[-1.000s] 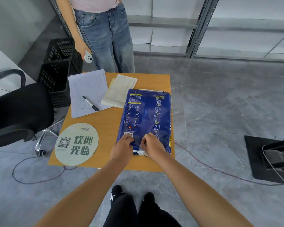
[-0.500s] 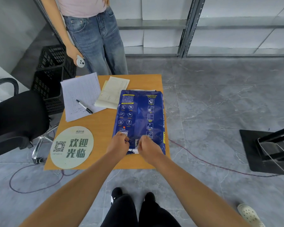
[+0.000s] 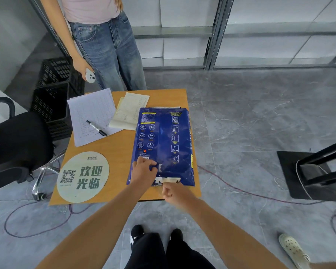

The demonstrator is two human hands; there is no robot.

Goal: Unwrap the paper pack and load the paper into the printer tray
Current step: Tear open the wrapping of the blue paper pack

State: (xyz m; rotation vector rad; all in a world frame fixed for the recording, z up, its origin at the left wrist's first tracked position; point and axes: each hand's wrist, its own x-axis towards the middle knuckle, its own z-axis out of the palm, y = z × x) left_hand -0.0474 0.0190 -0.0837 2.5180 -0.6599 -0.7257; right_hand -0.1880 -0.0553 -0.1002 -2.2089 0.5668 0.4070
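A dark blue paper pack (image 3: 163, 140) lies flat on the right half of a small orange table (image 3: 122, 146), printed side up. My left hand (image 3: 144, 171) presses on the pack's near left part, fingers curled over the wrapper. At the pack's near edge my right hand (image 3: 172, 191) is closed, pinching a pale torn strip of wrapper (image 3: 171, 179) and drawing it toward me. A small white patch shows in the wrapper between the hands. No printer tray is in view.
Loose sheets (image 3: 91, 115) with a black pen (image 3: 96, 128) and a round green sign (image 3: 83, 176) fill the table's left. A person in jeans (image 3: 107, 49) stands behind it, holding a white controller. Black office chair (image 3: 14, 148) and crates (image 3: 54, 94) left; cables on the floor; black stand (image 3: 318, 171) right.
My right hand has drawn back from the top of the pack to its near edge, pulling a strip of wrapper loose. The left hand has stayed pressed on the pack.
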